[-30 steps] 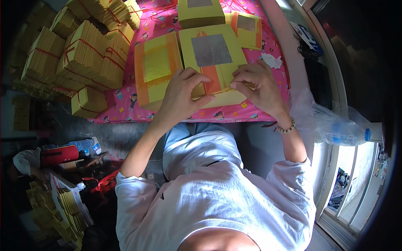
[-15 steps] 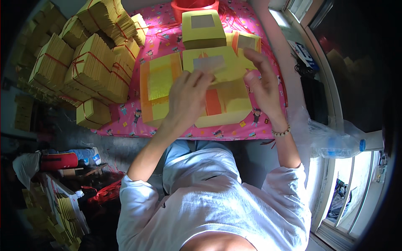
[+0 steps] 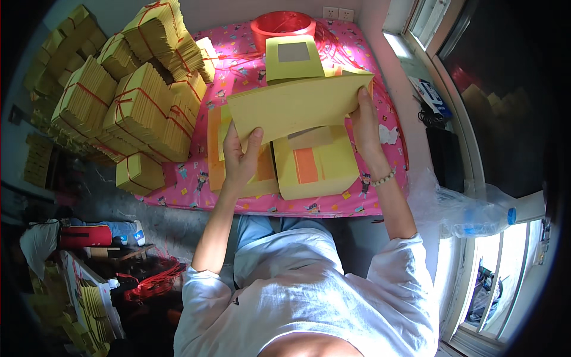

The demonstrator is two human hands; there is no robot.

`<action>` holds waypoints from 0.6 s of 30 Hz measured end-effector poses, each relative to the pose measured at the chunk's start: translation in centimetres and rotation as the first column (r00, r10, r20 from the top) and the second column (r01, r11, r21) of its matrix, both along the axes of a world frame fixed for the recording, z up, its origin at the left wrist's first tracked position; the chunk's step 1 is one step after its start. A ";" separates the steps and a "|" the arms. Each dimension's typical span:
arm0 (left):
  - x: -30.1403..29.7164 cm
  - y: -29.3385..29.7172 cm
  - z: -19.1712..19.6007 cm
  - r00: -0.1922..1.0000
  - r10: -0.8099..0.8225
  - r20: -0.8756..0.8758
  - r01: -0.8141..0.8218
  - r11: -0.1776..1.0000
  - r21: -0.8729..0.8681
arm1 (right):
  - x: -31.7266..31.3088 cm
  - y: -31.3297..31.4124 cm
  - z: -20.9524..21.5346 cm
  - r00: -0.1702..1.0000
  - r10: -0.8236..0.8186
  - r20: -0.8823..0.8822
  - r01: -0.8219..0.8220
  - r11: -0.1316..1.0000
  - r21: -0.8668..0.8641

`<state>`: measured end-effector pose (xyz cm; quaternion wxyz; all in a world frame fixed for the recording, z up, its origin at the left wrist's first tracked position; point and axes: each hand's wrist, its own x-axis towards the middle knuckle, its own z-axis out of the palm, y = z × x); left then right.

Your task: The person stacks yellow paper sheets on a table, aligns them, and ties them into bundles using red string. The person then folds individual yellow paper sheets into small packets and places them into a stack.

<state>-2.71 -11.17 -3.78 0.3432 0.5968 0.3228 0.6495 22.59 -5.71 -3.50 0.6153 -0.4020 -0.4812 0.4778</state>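
A flat yellow paper piece [image 3: 297,113], perhaps a folded sheet or envelope, is raised and tilted between my two hands. My left hand [image 3: 241,157] pinches its lower left corner, thumb in front. At its right end my right hand [image 3: 366,122] grips the edge, thumb on the near face. Below it lies a thick stack of yellow paper pieces [image 3: 339,157] with an orange panel on top. To the left is another yellow stack [image 3: 262,188] with orange strips, partly hidden by my left hand and the raised piece. Behind stands a yellow stack with a grey rectangle [image 3: 294,52].
The table wears a pink patterned cover [image 3: 202,172]. Tied yellow bundles [image 3: 137,107] pile up at the left. A red tub [image 3: 282,24] and red strings [image 3: 342,47] are at the back. A plastic bottle [image 3: 476,220] lies by the window at right.
My hands were over the stacks, the right one raised with fingers apart. Now both hold the yellow paper piece up by its ends. The view has shifted slightly.
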 end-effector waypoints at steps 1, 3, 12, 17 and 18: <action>-0.2 0.1 -0.4 1.000 -0.001 -0.012 0.001 1.000 -0.022 | 0.1 0.2 -0.6 0.999 -0.039 0.019 0.039 0.999 -0.027; -0.8 0.3 -0.7 0.999 -0.001 -0.033 -0.002 0.998 -0.070 | 0.2 0.4 -1.5 0.992 -0.110 0.062 0.115 0.990 -0.081; -0.4 1.0 1.0 0.974 -0.151 0.171 0.168 0.981 -0.093 | -1.3 -0.7 3.1 0.984 0.014 -0.177 -0.015 1.000 -0.005; 2.5 0.8 2.1 0.894 -0.413 0.171 0.438 0.886 -0.150 | -3.4 -1.6 3.9 0.929 0.285 -0.234 -0.296 0.955 -0.011; 3.2 0.7 2.3 0.869 -0.465 0.168 0.490 0.856 -0.167 | -3.8 -1.6 3.8 0.915 0.348 -0.204 -0.359 0.933 -0.018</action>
